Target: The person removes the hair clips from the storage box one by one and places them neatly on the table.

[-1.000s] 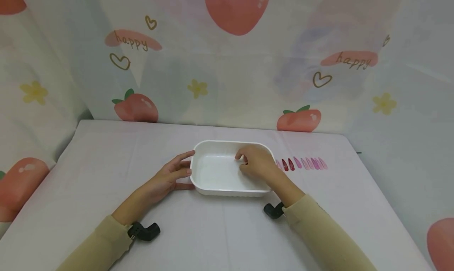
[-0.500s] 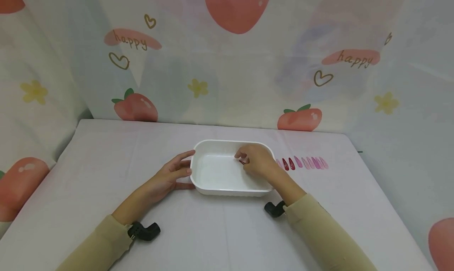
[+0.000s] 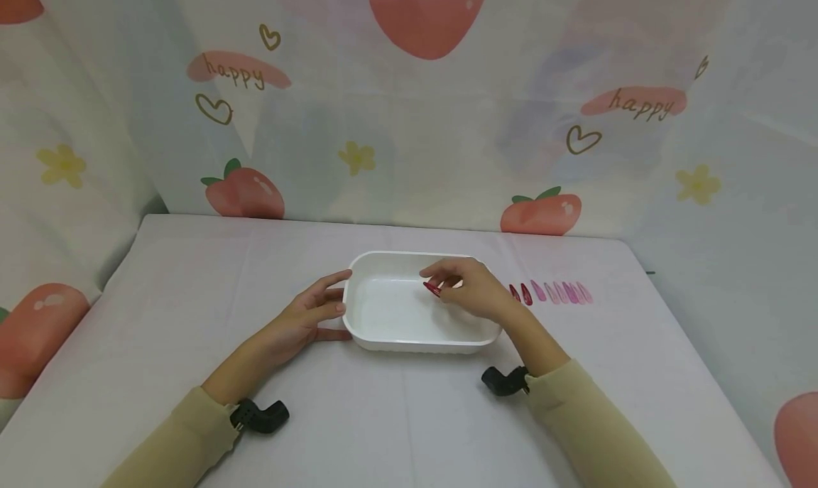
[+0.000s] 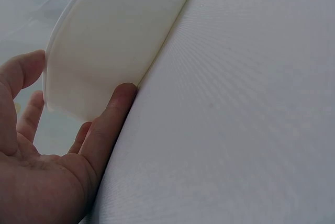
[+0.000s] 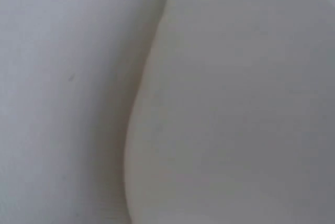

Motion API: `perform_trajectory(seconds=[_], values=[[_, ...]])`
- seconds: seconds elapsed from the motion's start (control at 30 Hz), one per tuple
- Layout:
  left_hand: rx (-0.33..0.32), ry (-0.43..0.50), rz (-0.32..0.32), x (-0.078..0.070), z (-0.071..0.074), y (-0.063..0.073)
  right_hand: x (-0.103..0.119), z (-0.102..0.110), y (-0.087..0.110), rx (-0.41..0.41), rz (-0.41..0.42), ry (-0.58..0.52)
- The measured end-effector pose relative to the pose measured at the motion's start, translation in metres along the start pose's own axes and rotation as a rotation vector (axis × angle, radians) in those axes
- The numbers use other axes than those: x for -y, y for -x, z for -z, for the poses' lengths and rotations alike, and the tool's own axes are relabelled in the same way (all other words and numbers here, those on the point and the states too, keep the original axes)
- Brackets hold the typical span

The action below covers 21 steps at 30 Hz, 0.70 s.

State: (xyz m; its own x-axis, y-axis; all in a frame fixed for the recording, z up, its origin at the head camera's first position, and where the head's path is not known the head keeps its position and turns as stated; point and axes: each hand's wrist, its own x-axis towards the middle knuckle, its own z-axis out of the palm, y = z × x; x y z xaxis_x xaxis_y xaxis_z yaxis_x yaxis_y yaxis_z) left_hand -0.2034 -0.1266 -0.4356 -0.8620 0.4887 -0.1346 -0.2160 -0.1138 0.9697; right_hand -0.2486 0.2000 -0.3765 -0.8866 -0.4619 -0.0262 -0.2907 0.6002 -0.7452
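Observation:
A white tray (image 3: 383, 316) stands on the table. At its left end my left hand (image 3: 299, 326) rests with spread, fairly straight fingers, fingertips touching the rim and side wall. In the left wrist view, that hand (image 4: 63, 150) lies along the tray's outer wall (image 4: 115, 30), low against the tabletop. My right hand (image 3: 473, 289) is over the right part of the tray, pinching a red snap hair clip (image 3: 432, 288) between thumb and fingertips. The right wrist view shows the tray's outside wall (image 5: 220, 109) close up, without the hand.
Right of the tray lies a row of hair clips: two red ones, nearest a red clip (image 3: 527, 294), then several pink ones, among them a pink clip (image 3: 571, 293). A white cloth covers the table (image 3: 358, 417). A printed curtain (image 3: 434, 133) hangs behind.
The red hair clip has come into sight in my right fingers, and that hand has shifted slightly right and turned, its fingers uncurling somewhat. My left hand and the tray have stayed put.

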Motion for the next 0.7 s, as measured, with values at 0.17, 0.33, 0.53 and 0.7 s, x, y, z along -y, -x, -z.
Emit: perform_trajectory(seconds=[0.17, 0.33, 0.53, 0.7], values=[[-0.002, 0.000, -0.001, 0.000, 0.000, 0.000, -0.002, 0.006, 0.006, 0.009, -0.052, -0.215], [-0.001, 0.002, 0.001, 0.000, 0.001, -0.001, -0.003, 0.013, 0.008, -0.020, -0.055, -0.365], [0.002, 0.007, 0.003, 0.001, 0.000, -0.002, -0.010, 0.022, 0.015, -0.069, -0.019, -0.448], [-0.003, 0.006, -0.006, 0.002, 0.001, -0.001, -0.017, 0.028, 0.018, -0.082, 0.005, -0.502]])
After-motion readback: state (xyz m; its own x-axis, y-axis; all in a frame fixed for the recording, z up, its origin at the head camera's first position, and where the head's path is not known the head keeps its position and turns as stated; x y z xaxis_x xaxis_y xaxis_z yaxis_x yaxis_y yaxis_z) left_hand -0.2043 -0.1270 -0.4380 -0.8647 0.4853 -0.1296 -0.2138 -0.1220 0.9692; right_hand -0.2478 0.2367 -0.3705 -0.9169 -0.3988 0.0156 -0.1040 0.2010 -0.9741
